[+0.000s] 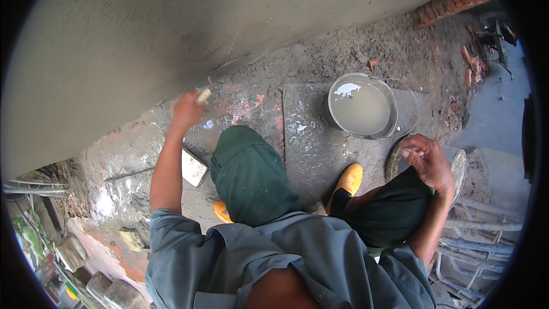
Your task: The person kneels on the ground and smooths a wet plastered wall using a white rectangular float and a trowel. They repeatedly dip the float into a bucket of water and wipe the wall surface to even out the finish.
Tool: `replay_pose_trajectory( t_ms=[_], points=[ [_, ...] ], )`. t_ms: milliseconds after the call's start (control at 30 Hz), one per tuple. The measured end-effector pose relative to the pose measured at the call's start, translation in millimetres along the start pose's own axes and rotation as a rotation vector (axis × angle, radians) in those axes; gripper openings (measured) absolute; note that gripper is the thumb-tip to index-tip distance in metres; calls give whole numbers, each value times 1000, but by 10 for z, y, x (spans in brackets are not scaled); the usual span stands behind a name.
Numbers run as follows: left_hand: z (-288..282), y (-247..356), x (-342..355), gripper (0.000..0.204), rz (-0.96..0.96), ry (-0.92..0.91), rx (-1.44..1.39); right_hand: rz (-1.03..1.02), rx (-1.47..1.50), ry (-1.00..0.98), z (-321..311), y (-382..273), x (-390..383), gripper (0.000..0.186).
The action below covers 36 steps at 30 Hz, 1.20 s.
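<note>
My left hand [187, 109] grips a pale-handled tool [203, 95] low against the grey rendered wall [114, 40]; its working end is hidden. A pale rectangular block or board [193, 169] lies on the wet, mortar-smeared floor below that hand. My right hand [424, 163] hangs over my right knee with curled fingers; whether they hold anything is unclear. Just up and left of it stands a bucket [392, 109] of cloudy grey water, its wire handle tipped rightward. A grey rounded rim [457, 171] shows behind the right hand and knee, partly hidden.
Exposed brickwork [457, 1], broken brick pieces [473, 66] and dark objects [494, 40] lie upper right. Grey metal tubing [474, 240] is at lower right. Rods [34, 189], blocks [134, 239] and assorted clutter [71, 252] sit at lower left. My yellow boots [349, 178] are on the floor.
</note>
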<state>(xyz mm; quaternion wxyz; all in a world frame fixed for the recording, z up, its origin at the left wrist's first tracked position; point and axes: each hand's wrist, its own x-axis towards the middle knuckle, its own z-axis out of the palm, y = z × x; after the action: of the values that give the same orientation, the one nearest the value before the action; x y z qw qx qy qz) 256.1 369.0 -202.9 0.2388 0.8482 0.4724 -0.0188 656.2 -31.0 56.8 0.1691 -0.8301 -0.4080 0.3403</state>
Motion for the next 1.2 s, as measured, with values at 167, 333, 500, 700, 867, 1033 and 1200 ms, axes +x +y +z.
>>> replay_pose_trajectory(
  t_ms=[167,333,500,700,867,1033,1200],
  points=[
    [-835,406,-183,31,4,-27,-341,-61,-45,-15,0,21,128,20],
    [-971,621,-395,33,172,190,-345,-2,47,-49,-35,38,178,26],
    [-103,365,-234,38,191,-31,-25,-33,31,-3,-57,65,122,20],
    [880,224,191,33,131,-111,146,16,10,34,-102,23,-45,22],
    [821,535,460,33,36,-121,100,20,-40,67,-104,-12,-107,24],
    [641,893,548,35,4,-78,0,12,-6,67,-87,-45,-132,25],
    [373,1116,663,40,30,-45,-116,-22,-35,60,-111,-59,-110,31]
  ],
)
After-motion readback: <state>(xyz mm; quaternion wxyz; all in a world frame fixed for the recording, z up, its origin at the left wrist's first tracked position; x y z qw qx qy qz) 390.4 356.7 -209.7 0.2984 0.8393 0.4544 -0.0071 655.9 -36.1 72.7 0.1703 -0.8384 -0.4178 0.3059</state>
